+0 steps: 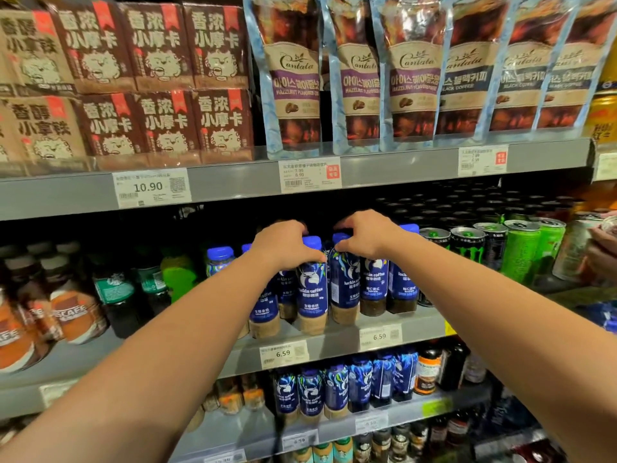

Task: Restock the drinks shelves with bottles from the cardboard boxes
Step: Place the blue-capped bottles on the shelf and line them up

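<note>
Left hand [283, 243], right hand [364, 235] around blue-capped coffee bottles [312, 289]

Person's upper limbs, head view. Left hand [283, 243] and right hand [364, 235] are bare. Left forearm [167, 345] and right forearm [500, 312] are likewise uncovered along their whole visible length, down to the lower frame corners. Knuckles form low ridges across each hand's back. The forearms appear smooth, broadening toward the wide-angle camera.
</note>
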A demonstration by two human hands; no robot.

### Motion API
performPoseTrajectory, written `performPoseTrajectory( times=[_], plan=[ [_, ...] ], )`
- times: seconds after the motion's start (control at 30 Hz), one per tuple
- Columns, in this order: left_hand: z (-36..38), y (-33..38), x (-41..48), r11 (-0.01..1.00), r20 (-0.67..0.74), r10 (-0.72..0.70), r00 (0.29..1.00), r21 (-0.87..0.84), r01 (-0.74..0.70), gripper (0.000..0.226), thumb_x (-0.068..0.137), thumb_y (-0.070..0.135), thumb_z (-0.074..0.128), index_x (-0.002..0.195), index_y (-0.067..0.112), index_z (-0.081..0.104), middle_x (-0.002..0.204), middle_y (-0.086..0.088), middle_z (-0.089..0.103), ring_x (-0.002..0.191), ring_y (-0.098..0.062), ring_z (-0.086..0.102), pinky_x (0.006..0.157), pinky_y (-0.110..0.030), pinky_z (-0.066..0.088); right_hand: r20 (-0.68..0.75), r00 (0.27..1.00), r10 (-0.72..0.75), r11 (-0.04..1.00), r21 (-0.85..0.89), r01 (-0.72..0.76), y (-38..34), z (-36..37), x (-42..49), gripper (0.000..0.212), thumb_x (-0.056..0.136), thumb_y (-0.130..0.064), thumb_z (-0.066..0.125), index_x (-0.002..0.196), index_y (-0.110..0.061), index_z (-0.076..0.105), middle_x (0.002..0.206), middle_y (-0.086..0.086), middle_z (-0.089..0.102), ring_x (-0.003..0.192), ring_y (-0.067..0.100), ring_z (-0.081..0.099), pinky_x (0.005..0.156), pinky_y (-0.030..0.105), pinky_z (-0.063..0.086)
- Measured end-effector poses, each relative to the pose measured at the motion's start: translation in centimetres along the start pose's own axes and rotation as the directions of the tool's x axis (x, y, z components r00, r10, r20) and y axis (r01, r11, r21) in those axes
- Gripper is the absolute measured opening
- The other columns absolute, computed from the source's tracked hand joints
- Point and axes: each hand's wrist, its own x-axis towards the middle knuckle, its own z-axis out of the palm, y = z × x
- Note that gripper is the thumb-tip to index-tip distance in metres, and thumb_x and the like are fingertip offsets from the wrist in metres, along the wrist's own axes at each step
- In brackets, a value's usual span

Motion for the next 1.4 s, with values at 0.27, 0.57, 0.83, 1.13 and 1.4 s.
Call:
performPoseTrajectory(
  times=[0.27,0.57,0.83,1.13,1.4],
  plan=[
    [0.3,-0.4,-0.1,1.0,-0.052,-0.015,0.999,0.008,0.015,0.068,0.07,0.062,0.069,0.125,0.023,0.061,0.122,0.002,0.063,0.112,-0.022,0.057,0.085,-0.033,0.045,-0.04,0.998,0.046,0.998,0.038,-0.045,-0.2,0.2,0.1,0.054,0.074,-0.053,0.072,0.12,-0.025,0.064,0.112,0.0,0.067,0.107,0.024,0.059,0.09,0.037,0.046],
    [0.3,-0.9,-1.0,0.998,-0.092,0.019,0.996,0.053,-0.014,0.074,0.075,0.061,0.066,0.137,0.024,0.048,0.137,0.002,0.054,0.125,-0.021,0.049,0.097,-0.035,0.039,-0.144,0.989,0.022,1.0,0.01,-0.021,-0.1,1.0,-0.5,0.058,0.079,-0.055,0.064,0.128,-0.023,0.058,0.121,0.003,0.064,0.116,0.027,0.054,0.098,0.04,0.039],
    [0.3,-5.0,-5.5,0.997,-0.43,0.049,0.902,-0.031,-0.069,0.043,0.078,0.036,0.071,0.115,0.015,0.063,0.11,-0.008,0.061,0.105,-0.03,0.054,0.091,-0.041,0.043,-0.454,0.891,0.004,0.952,0.275,0.135,-6.8,5.1,-4.5,0.017,0.085,-0.029,0.062,0.082,-0.013,0.059,0.082,0.003,0.056,0.081,0.027,0.057,0.069,0.034,0.04],
    [5.9,-9.5,-11.4,0.888,-0.494,-0.347,0.797,-0.447,0.109,0.046,0.072,0.021,0.078,0.109,0.01,0.054,0.107,-0.008,0.051,0.098,-0.026,0.053,0.075,-0.031,0.038,-0.286,0.897,0.337,0.817,0.563,-0.128,-13.4,15.4,-7.9,0.027,0.08,-0.04,0.068,0.089,-0.018,0.056,0.087,0.0,0.059,0.087,0.026,0.059,0.07,0.035,0.046],
    [9.1,-12.5,-11.3,0.843,-0.142,-0.445,0.884,-0.401,0.359,0.06,0.071,0.044,0.078,0.115,0.012,0.053,0.116,-0.01,0.063,0.107,-0.032,0.059,0.074,-0.034,0.043,-0.173,0.826,0.536,0.757,0.531,-0.38,-14.8,18.0,-6.7,0.045,0.071,-0.053,0.071,0.102,-0.022,0.065,0.103,0.004,0.069,0.1,0.03,0.064,0.078,0.036,0.05]
  ],
)
